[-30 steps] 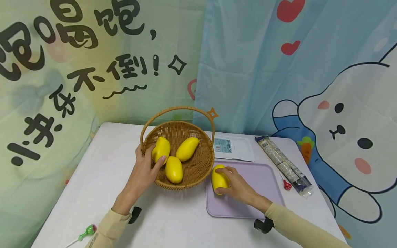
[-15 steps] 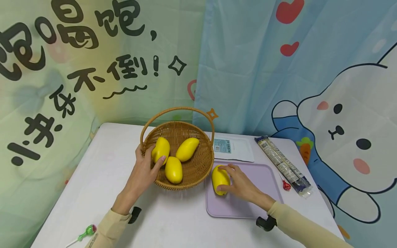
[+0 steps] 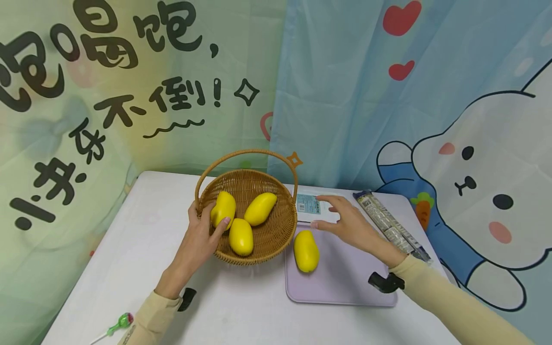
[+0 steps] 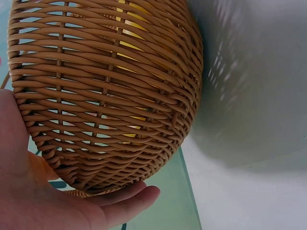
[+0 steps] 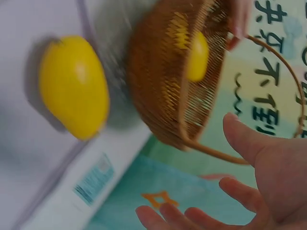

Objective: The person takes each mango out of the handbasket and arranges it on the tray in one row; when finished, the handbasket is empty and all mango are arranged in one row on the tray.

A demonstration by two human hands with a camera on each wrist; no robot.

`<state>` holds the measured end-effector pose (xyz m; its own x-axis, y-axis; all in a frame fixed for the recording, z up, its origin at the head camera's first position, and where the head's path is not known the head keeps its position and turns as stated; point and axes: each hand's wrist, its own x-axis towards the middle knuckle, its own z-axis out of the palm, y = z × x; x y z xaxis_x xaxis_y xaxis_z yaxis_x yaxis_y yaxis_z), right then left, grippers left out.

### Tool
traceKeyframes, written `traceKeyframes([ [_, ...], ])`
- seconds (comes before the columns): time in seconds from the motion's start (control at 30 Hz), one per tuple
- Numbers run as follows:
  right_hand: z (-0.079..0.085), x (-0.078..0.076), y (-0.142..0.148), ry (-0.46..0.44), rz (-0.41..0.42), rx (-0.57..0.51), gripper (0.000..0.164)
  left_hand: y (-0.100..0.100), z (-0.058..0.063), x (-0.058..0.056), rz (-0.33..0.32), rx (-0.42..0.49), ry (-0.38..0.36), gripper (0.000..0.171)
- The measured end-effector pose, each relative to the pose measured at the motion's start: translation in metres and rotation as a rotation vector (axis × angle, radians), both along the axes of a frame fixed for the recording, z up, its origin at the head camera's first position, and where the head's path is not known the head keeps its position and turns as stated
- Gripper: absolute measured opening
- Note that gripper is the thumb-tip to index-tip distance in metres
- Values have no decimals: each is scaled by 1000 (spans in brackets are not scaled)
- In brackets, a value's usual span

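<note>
A brown wicker basket (image 3: 282, 225) with a tall arched handle stands on the table, with three yellow mangoes inside, one a mango (image 3: 260, 209) at the back right. My left hand (image 3: 201, 235) grips the basket's left rim, its thumb inside by the leftmost mango. The left wrist view shows the woven side of the basket (image 4: 105, 96) close up. Another mango (image 3: 306, 251) lies on the left part of a lilac tray (image 3: 345, 287). My right hand (image 3: 351, 225) hovers above the tray's back edge, fingers spread and holding nothing, apart from the mango.
A white packet (image 3: 324, 215) with a blue label lies behind the tray, partly covered by my right hand. To the right is a long plastic-wrapped pack (image 3: 384, 218). A green lollipop (image 3: 122, 322) lies at the front left. Printed curtains hang behind the table.
My right hand has let go of the mango on the tray and risen back and to the right. The mango stays on the tray. My left hand keeps its grip on the basket.
</note>
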<state>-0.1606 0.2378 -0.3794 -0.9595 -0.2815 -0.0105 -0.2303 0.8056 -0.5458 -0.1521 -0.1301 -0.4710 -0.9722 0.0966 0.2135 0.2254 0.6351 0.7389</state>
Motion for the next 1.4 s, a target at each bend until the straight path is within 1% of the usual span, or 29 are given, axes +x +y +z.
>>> traceKeyframes([
  [0.13, 22, -9, 1, 11, -9, -10, 71, 0, 0, 0, 2, 1, 2, 67],
  [0.27, 38, -13, -2, 21, 7, -10, 71, 0, 0, 0, 4, 2, 3, 68],
  [0.47, 54, -15, -17, 9, 29, -24, 70, 0, 0, 0, 0, 10, -7, 69],
  [0.63, 64, -17, -37, -21, 80, -60, 69, 0, 0, 0, 2, 9, -20, 71],
  [0.73, 66, -19, -50, -20, 117, -65, 68, 0, 0, 0, 0, 13, -22, 71],
  [0.9, 68, -26, -73, 22, 196, -39, 65, 0, -1, 0, -5, 24, -28, 70],
  [1.03, 69, -31, -89, 43, 236, -24, 64, -1, -1, 0, -6, 26, -32, 71],
  [1.1, 68, -32, -97, 38, 255, -29, 63, -1, -1, 0, -4, 19, -27, 71],
  [1.23, 64, -36, -111, -10, 285, -38, 63, 0, -1, -1, 1, 6, -18, 70],
  [1.4, 58, -43, -124, -60, 309, 3, 64, -1, -1, -1, 4, 7, -18, 69],
])
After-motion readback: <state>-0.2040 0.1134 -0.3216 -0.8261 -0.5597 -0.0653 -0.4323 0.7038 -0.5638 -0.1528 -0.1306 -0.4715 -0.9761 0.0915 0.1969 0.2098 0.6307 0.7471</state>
